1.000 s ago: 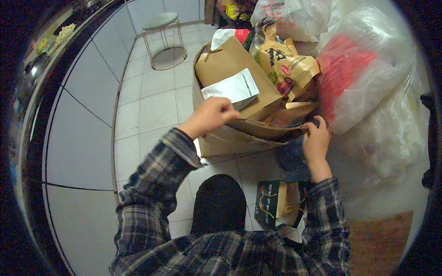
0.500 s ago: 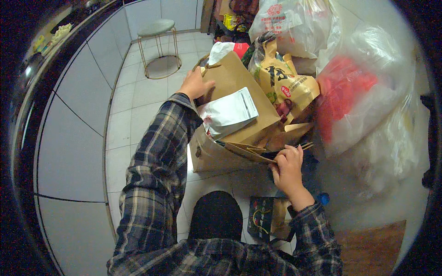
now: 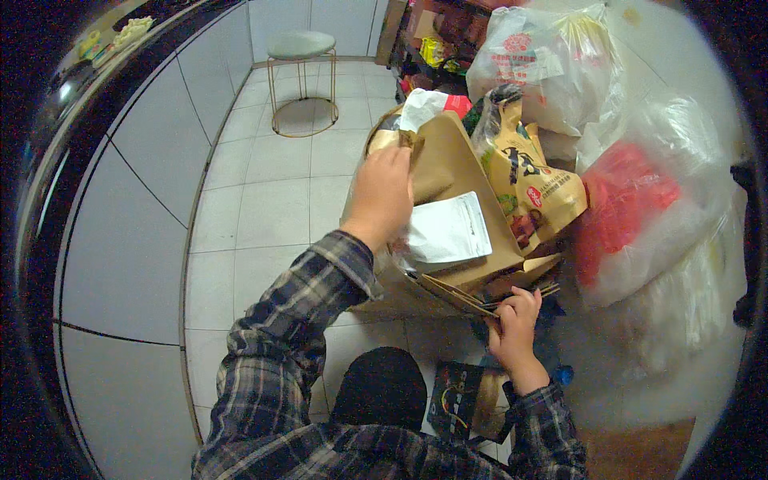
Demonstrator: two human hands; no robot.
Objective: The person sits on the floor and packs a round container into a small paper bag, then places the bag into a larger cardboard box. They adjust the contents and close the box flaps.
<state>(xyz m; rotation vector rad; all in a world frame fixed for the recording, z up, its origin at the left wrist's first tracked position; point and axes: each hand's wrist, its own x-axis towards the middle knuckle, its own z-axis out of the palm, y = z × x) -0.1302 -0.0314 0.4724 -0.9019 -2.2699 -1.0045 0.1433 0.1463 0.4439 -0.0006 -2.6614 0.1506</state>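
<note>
A brown cardboard box, packed with things, stands in front of me, and a silver-white pouch lies on the cardboard inside it. My left hand is closed at the far left corner of the box, its fingertips on the cardboard edge and partly hidden. At the near right corner, my right hand pinches the layered cardboard edges between thumb and fingers. A tan printed food bag leans against the right side of the cardboard. Beyond the left hand sits a white-and-red package.
White plastic bags stand behind on the right, beside a clear bag with red contents. A round stool stands far left on the tiled floor, near grey cabinet doors. A dark printed paper bag is by my leg.
The view has shifted, so the scene sits lower and further right. My left hand has turned, its back now uppermost over the far left corner. My right hand keeps its pinch.
</note>
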